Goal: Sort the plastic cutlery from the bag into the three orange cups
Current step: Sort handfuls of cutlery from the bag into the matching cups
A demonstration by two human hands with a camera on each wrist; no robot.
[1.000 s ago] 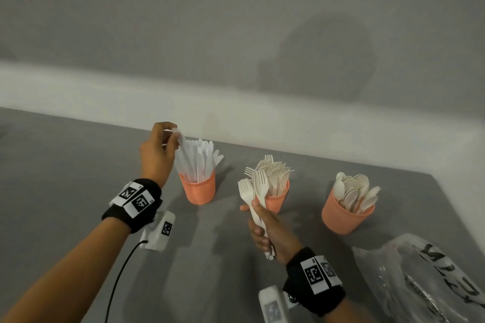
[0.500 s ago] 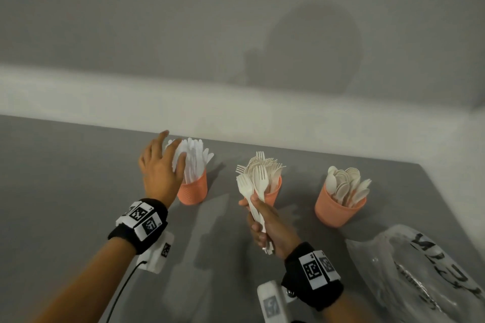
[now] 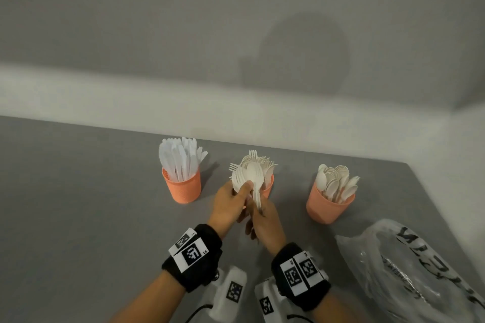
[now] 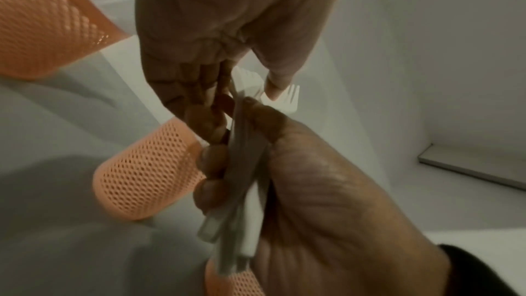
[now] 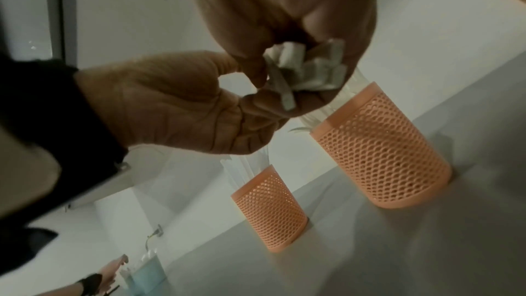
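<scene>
From the head camera, both hands met just in front of the middle cup (image 3: 268, 186). The right hand (image 3: 265, 223) was wrapped around the handles of a small bunch of forks (image 3: 249, 178), heads up, and the left hand (image 3: 228, 204) pinched the heads of the same bunch, thumb on the near face. To the left of the grip stood the cup of knives (image 3: 183, 186); to its right stood the cup of spoons (image 3: 328, 204); the middle cup, directly behind the held bunch, carried more forks. The clear plastic bag (image 3: 420, 270) lay on the grey table (image 3: 78, 204), right of the right wrist and nearer the person.

In the left wrist view, the left hand (image 4: 227, 30) reached down from the top, its thumb tip pressed on a fork head. The right hand (image 4: 313, 188) held the bunch (image 4: 244, 165) from below, fingers curled round the handles on one side and thumb on the other. Orange mesh cup walls showed left of the grip.

In the right wrist view, the right hand (image 5: 284, 19) clenched the handle ends (image 5: 299, 69), and the left hand (image 5: 185, 102) came in from the left to touch the stems. Two mesh cups stood beyond the grip.
</scene>
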